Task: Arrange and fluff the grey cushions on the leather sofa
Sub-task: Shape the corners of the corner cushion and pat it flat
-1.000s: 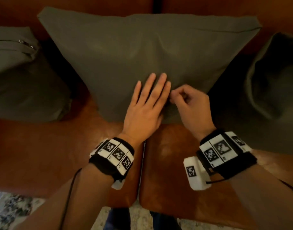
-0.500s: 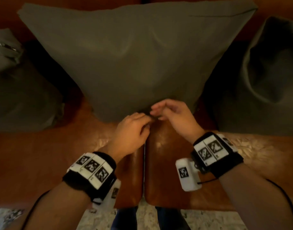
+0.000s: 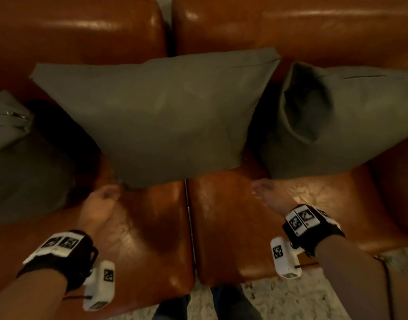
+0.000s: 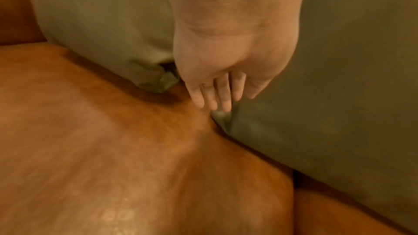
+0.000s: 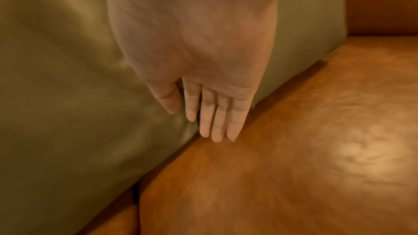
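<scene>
Three grey cushions lean against the back of the brown leather sofa [image 3: 233, 227]. The middle cushion [image 3: 161, 116] stands upright and smooth. The left cushion [image 3: 18, 162] is slumped, and the right cushion [image 3: 337, 125] has a deep dent in its face. My left hand [image 3: 107, 195] hovers by the middle cushion's lower left corner [image 4: 222, 115], fingers [image 4: 212, 96] straight and holding nothing. My right hand [image 3: 265, 192] is low between the middle and right cushions, fingers [image 5: 214, 122] straight, their tips at the cushions' lower edge. Whether either hand touches fabric I cannot tell.
The seat in front of the cushions is bare leather, split by a seam [image 3: 189, 227] down the centre. A sofa arm [image 3: 397, 181] rises at the right. Speckled floor [image 3: 279, 296] lies below the seat's front edge.
Both hands left the middle of the centre cushion's lower edge and moved apart to its two lower corners. Their fingers went from curled to straight. The view has pulled back.
</scene>
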`<state>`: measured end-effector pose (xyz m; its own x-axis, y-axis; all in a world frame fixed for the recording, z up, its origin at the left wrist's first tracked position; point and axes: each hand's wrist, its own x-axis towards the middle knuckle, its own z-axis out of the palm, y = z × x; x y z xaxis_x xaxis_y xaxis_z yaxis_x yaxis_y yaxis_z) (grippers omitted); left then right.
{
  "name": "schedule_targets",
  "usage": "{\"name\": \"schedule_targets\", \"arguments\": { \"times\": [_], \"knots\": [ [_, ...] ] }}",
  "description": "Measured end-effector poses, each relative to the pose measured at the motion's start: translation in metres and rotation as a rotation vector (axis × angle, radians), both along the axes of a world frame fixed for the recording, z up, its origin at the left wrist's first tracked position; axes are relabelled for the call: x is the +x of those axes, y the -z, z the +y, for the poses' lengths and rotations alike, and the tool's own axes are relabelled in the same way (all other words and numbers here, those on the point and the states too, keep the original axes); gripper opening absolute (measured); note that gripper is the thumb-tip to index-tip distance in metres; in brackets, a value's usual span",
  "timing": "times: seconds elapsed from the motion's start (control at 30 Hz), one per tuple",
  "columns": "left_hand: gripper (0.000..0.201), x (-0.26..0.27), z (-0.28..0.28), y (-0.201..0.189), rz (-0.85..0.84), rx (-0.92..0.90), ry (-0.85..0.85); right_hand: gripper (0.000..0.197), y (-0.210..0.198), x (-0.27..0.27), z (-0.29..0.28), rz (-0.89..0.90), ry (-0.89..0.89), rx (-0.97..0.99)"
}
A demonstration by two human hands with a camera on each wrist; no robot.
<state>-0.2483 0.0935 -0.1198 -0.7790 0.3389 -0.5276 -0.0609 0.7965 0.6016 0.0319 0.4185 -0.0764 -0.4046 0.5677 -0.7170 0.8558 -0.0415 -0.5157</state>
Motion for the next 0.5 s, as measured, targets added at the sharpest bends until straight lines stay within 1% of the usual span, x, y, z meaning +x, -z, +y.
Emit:
{"name": "schedule_targets", "arguments": {
  "times": [0.03,0.1,0.17,0.23,0.37,0.5],
  "knots": [
    [0.028,0.002,-0.003,-0.012,0.007,-0.008,0.016,0.015,-0.014,0.012,-0.002,-0.003,0.02,0.013],
    [0.027,0.013,-0.001,-0.039,-0.022,0.023,0.062,0.013,-0.046,0.034,-0.003,-0.012,0.0,0.086],
    [0.03,0.03,0.013,-0.069,-0.059,0.072,0.131,0.012,-0.078,0.051,0.0,-0.024,-0.058,0.18],
    [0.032,0.052,0.034,-0.096,-0.1,0.119,0.2,0.013,-0.107,0.062,0.006,-0.03,-0.08,0.265],
    [0.021,0.107,0.096,-0.144,-0.159,0.189,0.392,0.011,-0.145,0.072,0.026,-0.022,-0.151,0.491],
    [0.019,0.153,0.168,-0.162,-0.159,0.198,0.542,0.016,-0.165,0.07,0.062,0.101,-0.242,0.671]
  ]
}}
